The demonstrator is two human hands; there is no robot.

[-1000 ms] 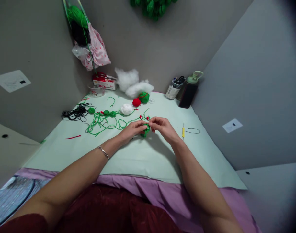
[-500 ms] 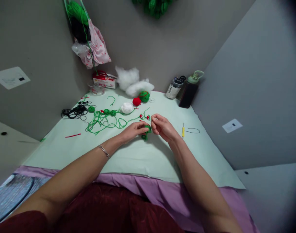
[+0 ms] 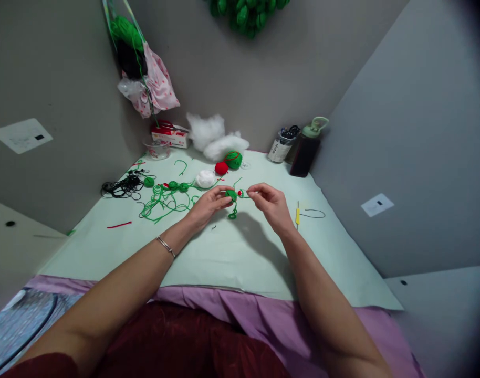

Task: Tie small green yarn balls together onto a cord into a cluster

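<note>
Setting the clock on the small green crocheted piece (image 3: pixel 231 195). Compared with half a second ago: now seeing the left hand (image 3: pixel 210 206), around nine o'clock, with thumb and fingers closed on that piece, turned and shifted up the view, round part poking out past the fingertips, curly tail dangling toward six. Over at three, now seeing the right hand (image 3: pixel 268 202) with fingertips pinched together; can't tell about any grip on a strand, way too fine.

Textures, left to right, all on the surface (image 3: pixel 208 262): straight red strand (image 3: pixel 119 224) between eight and nine, snarl of thin black cord (image 3: pixel 124 187) at nine, loopy green yarn (image 3: pixel 161 202) closer in. Soft white ball (image 3: pixel 205 179) at ten, ragged cloudlike white fluff (image 3: pixel 206 131) toward eleven, snug red ball (image 3: pixel 221 168) past eleven, wound green ball (image 3: pixel 235 160) at twelve. Slim yellow-handled tool (image 3: pixel 297 216) past three, tall dark bottle (image 3: pixel 304 155) at two.
</note>
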